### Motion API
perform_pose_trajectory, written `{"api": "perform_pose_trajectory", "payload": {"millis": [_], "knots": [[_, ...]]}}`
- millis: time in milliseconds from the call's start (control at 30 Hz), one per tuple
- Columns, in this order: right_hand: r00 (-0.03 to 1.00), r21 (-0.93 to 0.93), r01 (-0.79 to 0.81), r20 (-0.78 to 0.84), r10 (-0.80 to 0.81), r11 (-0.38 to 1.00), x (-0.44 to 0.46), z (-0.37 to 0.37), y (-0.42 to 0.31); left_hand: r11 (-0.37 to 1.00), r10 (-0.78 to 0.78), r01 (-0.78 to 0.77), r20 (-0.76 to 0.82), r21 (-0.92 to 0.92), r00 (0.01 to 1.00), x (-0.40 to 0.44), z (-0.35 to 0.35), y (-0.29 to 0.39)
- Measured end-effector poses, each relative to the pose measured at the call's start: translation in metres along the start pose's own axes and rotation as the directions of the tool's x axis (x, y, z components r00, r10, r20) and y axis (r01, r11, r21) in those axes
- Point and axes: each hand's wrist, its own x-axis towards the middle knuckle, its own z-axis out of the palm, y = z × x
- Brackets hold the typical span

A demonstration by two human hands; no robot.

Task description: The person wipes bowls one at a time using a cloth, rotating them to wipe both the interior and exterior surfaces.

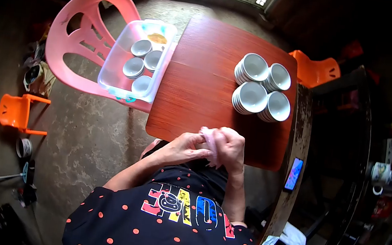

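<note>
Just over the table's near edge, my left hand (pixel 182 148) and my right hand (pixel 230 150) meet in front of my shirt. Between them is a crumpled, pale pink cloth (pixel 211 145). The fingers of my left hand pinch it from one side, while my right hand is closed round the other side. Whether anything sits inside the cloth is hidden. Beyond my right hand, white bowls (pixel 250 97) stand in several stacks on the brown table (pixel 196 81).
A pink chair (pixel 72 75) at the left holds a clear plastic tub (pixel 109 75) with several white bowls (pixel 134 67) inside. A phone (pixel 293 174) lies on a wooden bench (pixel 302 121) at the right. Small orange chairs (pixel 15 111) stand on either side.
</note>
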Motion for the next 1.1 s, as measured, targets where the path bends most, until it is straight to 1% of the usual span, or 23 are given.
{"api": "perform_pose_trajectory", "payload": {"millis": [33, 67, 100, 167, 200, 267, 333, 367, 400, 433, 467, 500, 533, 600, 667, 700, 767, 833, 900, 933, 1033, 1067, 1100], "knots": [[0.968, -0.505, 0.249, 0.161, -0.193, 0.826, 0.002, -0.006, -0.008, 0.997, 0.059, -0.060, -0.008, -0.059, 0.998, 0.003, 0.006, -0.008], [0.983, -0.319, 0.180, 0.019, -0.183, 0.931, 0.002, -0.002, 0.000, 0.980, 0.093, -0.087, 0.022, -0.181, 0.995, 0.006, 0.008, -0.017], [0.992, -0.061, -0.125, 0.023, 0.126, 0.990, -0.001, -0.008, 0.006, 0.939, 0.058, -0.087, -0.096, -0.332, 0.994, 0.005, 0.017, -0.005], [0.969, 0.584, -0.165, -0.056, 0.242, 0.795, -0.001, 0.000, 0.019, 0.951, 0.050, -0.096, -0.161, -0.295, 0.986, 0.006, 0.007, -0.027], [0.963, 0.452, 0.101, -0.267, 0.026, 0.886, -0.013, 0.012, 0.071, 0.893, 0.037, -0.116, -0.184, -0.435, 0.982, 0.007, 0.011, -0.028], [0.928, 0.433, -0.127, -0.266, 0.261, 0.893, -0.028, 0.020, 0.107, 0.940, 0.020, -0.072, -0.158, -0.332, 0.987, 0.006, 0.011, -0.029], [0.909, 0.785, -0.165, -0.114, 0.400, 0.597, -0.014, 0.010, 0.064, 0.972, 0.007, -0.035, -0.124, -0.232, 0.992, 0.006, 0.011, -0.030], [0.964, 0.572, -0.230, 0.026, 0.263, 0.787, -0.009, -0.004, 0.038, 0.980, 0.012, -0.030, -0.092, -0.197, 0.996, 0.006, 0.012, -0.029], [0.983, 0.149, -0.185, 0.046, 0.180, 0.971, -0.005, -0.008, 0.018, 0.986, 0.016, -0.025, -0.054, -0.162, 0.998, 0.007, 0.014, -0.028], [0.988, -0.304, -0.084, 0.099, 0.119, 0.949, -0.003, -0.010, 0.005, 0.991, 0.018, -0.019, -0.009, -0.131, 1.000, 0.009, 0.016, -0.028], [0.993, -0.153, -0.116, 0.003, 0.118, 0.981, -0.004, -0.008, 0.001, 0.955, 0.031, -0.023, 0.024, -0.296, 0.999, 0.012, 0.012, -0.029], [0.989, 0.011, -0.144, -0.030, 0.145, 0.989, -0.004, -0.010, 0.010, 0.936, 0.025, -0.065, -0.119, -0.347, 0.993, 0.012, 0.015, -0.022], [0.973, 0.317, -0.199, -0.046, 0.224, 0.927, -0.002, -0.010, 0.017, 0.904, 0.024, -0.076, -0.127, -0.421, 0.992, 0.012, 0.011, -0.030], [0.948, 0.784, -0.164, -0.042, 0.315, 0.599, -0.004, -0.003, 0.030, 0.740, 0.035, -0.146, -0.180, -0.656, 0.983, 0.015, 0.013, -0.036], [0.891, 0.663, 0.029, -0.356, 0.281, 0.748, -0.013, 0.023, 0.084, 0.677, -0.007, -0.146, -0.204, -0.722, 0.979, 0.014, 0.016, -0.036], [0.898, 0.822, 0.002, -0.253, 0.361, 0.570, -0.014, 0.019, 0.064, 0.689, -0.027, -0.125, -0.197, -0.714, 0.980, 0.012, 0.017, -0.034], [0.953, 0.758, -0.240, 0.065, 0.295, 0.606, -0.001, -0.005, 0.046, 0.722, -0.083, 0.007, -0.077, -0.692, 0.994, 0.007, 0.016, -0.028], [0.946, 0.352, -0.303, 0.227, 0.233, 0.885, 0.006, -0.019, 0.009, 0.760, -0.087, 0.085, 0.028, -0.644, 0.996, 0.005, 0.016, -0.015], [0.978, 0.380, -0.028, 0.201, -0.052, 0.925, 0.009, -0.024, 0.006, 0.767, -0.021, 0.073, 0.088, -0.637, 0.996, 0.005, 0.012, -0.013], [0.978, 0.466, -0.066, 0.207, -0.036, 0.882, 0.007, -0.024, 0.010, 0.716, -0.055, 0.058, 0.027, -0.695, 0.998, 0.003, 0.014, -0.011], [0.971, 0.555, 0.176, -0.232, -0.052, 0.813, -0.018, 0.012, 0.021, 0.524, -0.077, -0.039, -0.092, -0.851, 0.993, 0.003, 0.009, -0.027], [0.884, 0.430, 0.262, -0.465, -0.037, 0.864, -0.025, 0.038, 0.019, 0.439, -0.129, -0.049, -0.117, -0.897, 0.985, 0.003, 0.013, -0.020], [0.842, 0.339, 0.290, -0.534, -0.070, 0.895, -0.028, 0.045, 0.018, 0.386, -0.149, -0.049, -0.115, -0.921, 0.982, 0.004, 0.014, -0.022]]}}
